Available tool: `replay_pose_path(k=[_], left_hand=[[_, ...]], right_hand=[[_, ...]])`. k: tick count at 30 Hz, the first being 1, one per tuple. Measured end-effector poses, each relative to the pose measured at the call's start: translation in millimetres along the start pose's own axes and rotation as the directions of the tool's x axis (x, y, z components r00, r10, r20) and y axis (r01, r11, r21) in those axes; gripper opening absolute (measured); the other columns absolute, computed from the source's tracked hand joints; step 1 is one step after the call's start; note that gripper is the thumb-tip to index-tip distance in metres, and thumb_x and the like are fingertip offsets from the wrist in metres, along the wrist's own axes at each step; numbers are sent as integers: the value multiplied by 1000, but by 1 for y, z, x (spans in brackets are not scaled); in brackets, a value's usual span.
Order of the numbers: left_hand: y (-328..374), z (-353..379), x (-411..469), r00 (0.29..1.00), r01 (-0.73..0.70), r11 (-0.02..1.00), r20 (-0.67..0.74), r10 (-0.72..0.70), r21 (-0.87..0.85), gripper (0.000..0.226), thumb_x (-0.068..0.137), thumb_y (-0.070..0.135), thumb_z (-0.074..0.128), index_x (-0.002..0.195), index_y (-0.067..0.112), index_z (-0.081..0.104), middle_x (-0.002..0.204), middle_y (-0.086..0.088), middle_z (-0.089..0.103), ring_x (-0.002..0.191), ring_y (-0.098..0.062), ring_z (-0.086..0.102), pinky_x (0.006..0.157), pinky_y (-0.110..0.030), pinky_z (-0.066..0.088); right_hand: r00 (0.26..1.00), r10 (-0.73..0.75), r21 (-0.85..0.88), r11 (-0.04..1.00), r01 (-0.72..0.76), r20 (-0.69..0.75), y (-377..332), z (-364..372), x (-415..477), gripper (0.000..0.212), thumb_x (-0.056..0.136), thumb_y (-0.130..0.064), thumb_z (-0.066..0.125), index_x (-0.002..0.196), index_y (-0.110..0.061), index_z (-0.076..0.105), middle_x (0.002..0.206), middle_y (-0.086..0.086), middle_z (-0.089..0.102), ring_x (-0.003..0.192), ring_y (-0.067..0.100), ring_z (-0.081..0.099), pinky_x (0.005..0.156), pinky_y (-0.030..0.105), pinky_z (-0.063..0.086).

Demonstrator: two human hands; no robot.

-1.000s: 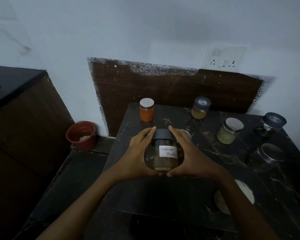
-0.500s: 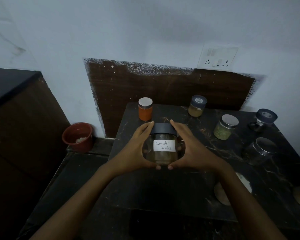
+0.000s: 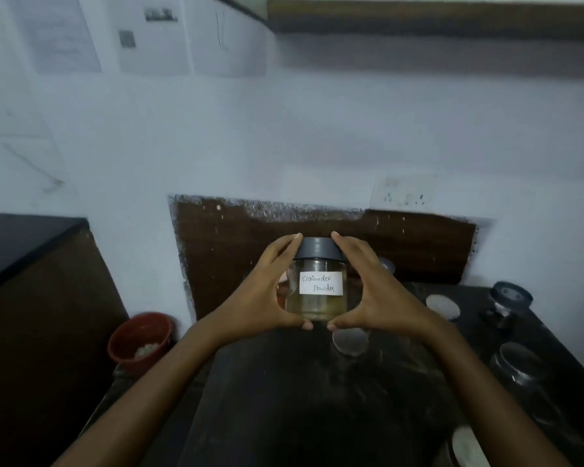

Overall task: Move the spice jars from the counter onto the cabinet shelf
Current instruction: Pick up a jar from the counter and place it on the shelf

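Head view: at frame centre, the left hand and right hand cup a coriander powder jar between them, fingers curled on its grey lid, thumbs beneath its base. The jar is upright, clear of the dark counter. Other jars stand at right. A wooden shelf spans the upper right.

Hands: two, the left hand and the right hand. Held jar with handwritten label: one. Further jars on the counter: at least five, some blurred or cut off. Red pot: one. Wall socket plate: one.
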State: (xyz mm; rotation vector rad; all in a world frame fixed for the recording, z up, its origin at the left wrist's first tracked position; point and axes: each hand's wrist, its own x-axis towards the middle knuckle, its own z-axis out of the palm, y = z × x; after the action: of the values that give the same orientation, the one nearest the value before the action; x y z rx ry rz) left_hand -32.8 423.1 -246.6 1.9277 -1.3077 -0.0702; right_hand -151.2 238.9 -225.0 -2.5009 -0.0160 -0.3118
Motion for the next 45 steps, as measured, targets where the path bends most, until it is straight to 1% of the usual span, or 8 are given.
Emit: replay_pose_path(k=[5,9,13,23,28,34,39,45], left_hand=[[19,-40,66,993,-83,992,-71,89,91,120,61,30,86,146,34,1,146,23,6,126,25,9,90,7,23],[40,-78,120,975,-148,965,-132,179,219,120,63,30,85,148,30,1,147,23,5,128,20,13,96,-8,38],[69,-113,167,939,-191,911,-201,278,366,120,63,31,84,149,26,0,152,16,3,135,-2,18,101,-27,44],[111,-187,256,853,-196,821,-320,412,536,125,59,32,87,149,35,0,151,27,-1,124,-14,42,91,-37,51],[119,-214,290,801,-16,668,-391,454,744,123,64,37,83,149,28,-5,156,14,-4,122,-19,45,80,-36,53],[95,-212,325,727,231,647,-571,382,726,102,78,34,71,150,16,1,157,1,7,113,-27,54,75,-40,52],[71,-189,337,715,172,794,-628,306,583,78,85,20,61,148,13,16,148,-6,36,117,-28,53,85,-38,48],[53,-176,345,817,214,778,-545,189,590,88,89,26,55,148,8,-8,158,-11,-7,144,-27,10,114,-41,20]], right_hand=[[987,-134,-38,991,131,-91,-2,-58,54,124,55,-32,88,147,-33,5,146,-20,12,131,2,25,99,9,28],[954,-250,-72,968,241,-164,-10,-112,94,121,56,-28,88,146,-34,7,143,-22,14,127,9,35,100,28,45],[896,-376,-213,920,330,-236,-21,-165,133,124,55,-29,89,147,-31,6,146,-15,13,122,8,36,92,24,47],[735,-580,-354,809,468,-352,-43,-261,217,125,53,-26,89,148,-27,9,147,-11,17,124,2,32,90,6,37],[645,-629,-420,775,472,-434,-55,-279,265,123,52,-21,88,147,-26,10,149,-7,13,126,15,37,87,40,52],[664,-578,-475,803,361,-473,-63,-281,319,124,52,-20,88,147,-21,9,152,-1,8,130,23,34,88,44,50],[703,-548,-476,815,329,-453,-55,-280,348,120,53,-21,85,146,-20,9,150,0,8,122,29,40,85,47,50],[719,-526,-331,849,412,-455,-60,-273,368,108,60,-33,77,145,-16,12,150,4,9,123,27,39,94,42,45]])
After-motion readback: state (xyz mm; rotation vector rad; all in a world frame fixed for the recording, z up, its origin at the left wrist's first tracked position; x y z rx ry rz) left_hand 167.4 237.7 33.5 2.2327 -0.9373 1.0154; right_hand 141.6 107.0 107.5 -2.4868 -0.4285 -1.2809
